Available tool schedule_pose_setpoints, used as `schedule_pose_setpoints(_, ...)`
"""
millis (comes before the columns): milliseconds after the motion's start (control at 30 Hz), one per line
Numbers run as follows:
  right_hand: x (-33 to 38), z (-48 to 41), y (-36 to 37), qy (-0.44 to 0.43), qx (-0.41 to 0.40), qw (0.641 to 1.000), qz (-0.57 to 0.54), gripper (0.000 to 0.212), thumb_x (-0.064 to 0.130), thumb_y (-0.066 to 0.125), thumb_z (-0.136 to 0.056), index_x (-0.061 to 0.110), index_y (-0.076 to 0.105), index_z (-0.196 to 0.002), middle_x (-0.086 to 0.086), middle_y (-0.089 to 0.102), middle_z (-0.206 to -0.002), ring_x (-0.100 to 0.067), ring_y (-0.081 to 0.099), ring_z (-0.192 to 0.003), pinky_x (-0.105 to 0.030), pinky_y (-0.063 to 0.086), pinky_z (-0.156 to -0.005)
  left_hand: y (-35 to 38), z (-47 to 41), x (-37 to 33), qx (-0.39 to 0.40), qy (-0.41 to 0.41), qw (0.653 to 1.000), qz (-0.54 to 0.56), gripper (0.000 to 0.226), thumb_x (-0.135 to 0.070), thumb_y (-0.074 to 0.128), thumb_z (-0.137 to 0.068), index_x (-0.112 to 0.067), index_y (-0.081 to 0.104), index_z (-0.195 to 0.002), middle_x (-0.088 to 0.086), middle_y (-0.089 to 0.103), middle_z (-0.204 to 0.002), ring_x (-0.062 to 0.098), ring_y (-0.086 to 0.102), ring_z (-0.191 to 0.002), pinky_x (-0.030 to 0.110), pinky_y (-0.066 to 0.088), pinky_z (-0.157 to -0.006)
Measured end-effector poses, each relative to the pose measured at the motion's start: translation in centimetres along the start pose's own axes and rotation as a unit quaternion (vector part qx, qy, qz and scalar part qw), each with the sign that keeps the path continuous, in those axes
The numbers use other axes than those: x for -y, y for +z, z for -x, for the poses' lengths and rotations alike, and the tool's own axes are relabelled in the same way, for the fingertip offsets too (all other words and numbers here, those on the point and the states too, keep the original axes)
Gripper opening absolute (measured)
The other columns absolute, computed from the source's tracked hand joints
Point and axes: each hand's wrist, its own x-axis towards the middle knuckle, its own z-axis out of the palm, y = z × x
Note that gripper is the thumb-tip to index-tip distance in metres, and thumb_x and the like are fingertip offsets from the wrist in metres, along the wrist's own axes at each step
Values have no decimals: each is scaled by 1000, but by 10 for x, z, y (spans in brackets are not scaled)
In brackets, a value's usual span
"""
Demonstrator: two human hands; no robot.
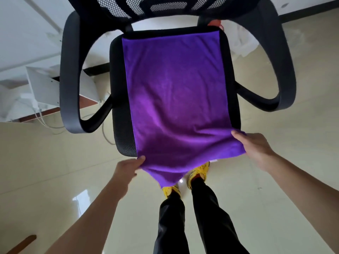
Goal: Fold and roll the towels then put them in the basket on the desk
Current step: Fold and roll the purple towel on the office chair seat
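A purple microfibre towel (176,92) lies spread across a black mesh office chair (119,99). The left hand (128,166) and right hand (254,146) each pinch a near corner.

The purple rectangular plush-fabric towel (176,92) is lying spread flat on the black mesh seat of the office chair (120,107), with its long sides running front to back. Its far edge is sitting just short of the seat's rear edge. Its near end is overhanging the seat's front edge and sagging in the middle. The left hand (126,167) is pinching the near left corner. The right hand (255,149) is gripping the near right corner, where the fabric is bunching slightly.
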Motion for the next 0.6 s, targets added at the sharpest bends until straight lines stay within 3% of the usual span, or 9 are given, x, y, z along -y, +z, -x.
schedule_pose_setpoints(100, 37, -7, 0, -38, -35, 998, -42, 54, 44, 70, -82, -6, 68, -100, -19, 71, -93, -24, 63, -77, -36, 49, -70, 0, -10, -39, -48, 36, 994, 89, 9, -18, 69, -86, -10, 67, -87, 6, 64, -83, 19, 58, -71, 32, 51, -71)
schedule_pose_setpoints(167, 63, -20, 1, -43, -29, 996, -75, 46, 44, 71, -81, -1, 69, -92, -19, 71, -96, -26, 64, -76, -41, 55, -72, -1, -23, -67, -67, 45, 989, 121, 9, -17, 70, -85, -12, 64, -82, 7, 61, -79, 17, 54, -62, 26, 47, -57)
schedule_pose_setpoints(233, 86, -35, 4, -35, 5, 993, -116, 30, 40, 70, -84, 12, 63, -78, -10, 65, -92, -19, 61, -71, -35, 54, -68, 1, -35, -94, -82, 59, 985, 138, 9, -18, 71, -84, -14, 64, -83, 5, 62, -79, 16, 57, -63, 29, 49, -62)
schedule_pose_setpoints(333, 103, -54, 11, -38, 42, 988, -141, 17, 37, 65, -89, 22, 61, -83, -3, 64, -103, -18, 62, -90, -34, 55, -75, 5, -54, -120, -84, 72, 983, 145, 7, -22, 67, -87, -19, 64, -82, 0, 64, -84, 14, 59, -70, 30, 50, -69)
schedule_pose_setpoints(400, 94, -61, 13, -63, 44, 992, -103, 11, 35, 63, -90, 24, 65, -92, -3, 65, -104, -19, 61, -94, -33, 51, -74, 9, -63, -121, -86, 72, 984, 138, 6, -23, 62, -89, -19, 64, -84, -1, 63, -82, 14, 59, -69, 28, 48, -63)
schedule_pose_setpoints(467, 70, -61, 13, -90, -23, 996, -13, 21, 32, 64, -85, 17, 70, -97, -8, 69, -97, -26, 64, -90, -40, 51, -80, 13, -64, -108, -154, 67, 979, 113, 10, -19, 62, -82, -14, 67, -89, 4, 62, -78, 20, 57, -65, 29, 47, -55)
schedule_pose_setpoints(533, 42, -52, 9, -83, -96, 989, 74, 25, 27, 57, -84, 7, 71, -90, -18, 70, -95, -37, 66, -92, -43, 51, -83, 15, -57, -80, -255, 37, 964, 61, 25, -14, 56, -78, -4, 67, -97, 13, 62, -80, 25, 58, -70, 37, 48, -62)
schedule_pose_setpoints(600, 13, -40, 8, -36, -122, 983, 135, 24, 17, 51, -90, 1, 69, -92, -25, 68, -104, -41, 63, -98, -39, 47, -82, 18, -48, -46, -308, -37, 950, 16, 32, -13, 52, -79, 3, 62, -105, 23, 64, -90, 36, 64, -79, 41, 50, -67)
